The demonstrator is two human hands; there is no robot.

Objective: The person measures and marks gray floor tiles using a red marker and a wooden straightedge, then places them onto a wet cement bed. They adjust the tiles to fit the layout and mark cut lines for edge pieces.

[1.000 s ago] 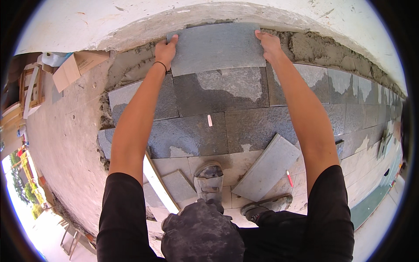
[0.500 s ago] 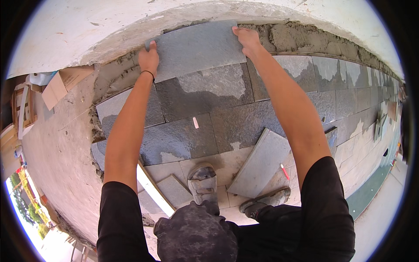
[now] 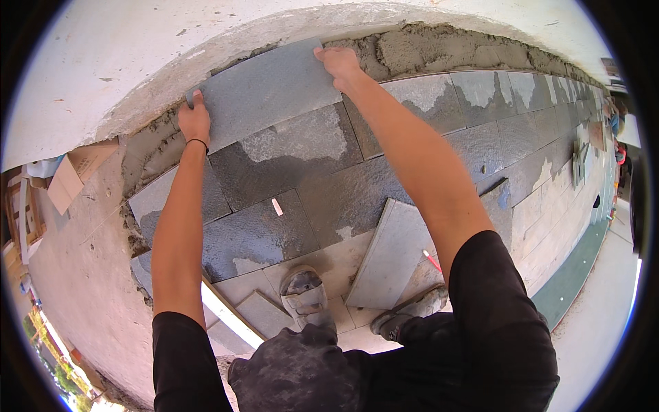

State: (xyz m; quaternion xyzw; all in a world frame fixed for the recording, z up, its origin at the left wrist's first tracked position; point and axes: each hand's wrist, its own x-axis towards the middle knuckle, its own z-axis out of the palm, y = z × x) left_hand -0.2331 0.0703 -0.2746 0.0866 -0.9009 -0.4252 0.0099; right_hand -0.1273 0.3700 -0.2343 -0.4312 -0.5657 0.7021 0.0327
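My left hand (image 3: pixel 193 120) grips the left end of a grey stone tile (image 3: pixel 268 89), with my thumb at its edge. My right hand (image 3: pixel 340 65) grips the tile's right end. The tile lies along the foot of the white wall (image 3: pixel 137 48), over a strip of rough grey mortar (image 3: pixel 439 51) that shows on either side of it. Its near edge meets a row of laid dark stone tiles (image 3: pixel 285 161), which are patchily wet. A small pale pink strip (image 3: pixel 277 207) rests on those tiles.
A loose grey slab (image 3: pixel 381 254) leans near my feet beside a red-and-white marker (image 3: pixel 432 261). A pale board (image 3: pixel 226 312) lies by my left arm. A cardboard box (image 3: pixel 75 175) stands at left. Green sheeting (image 3: pixel 570 275) lies at right.
My view has turned, so the tile and both hands appear further left and more slanted. Both hands still grip the tile, which shows no clear shift against the laid row.
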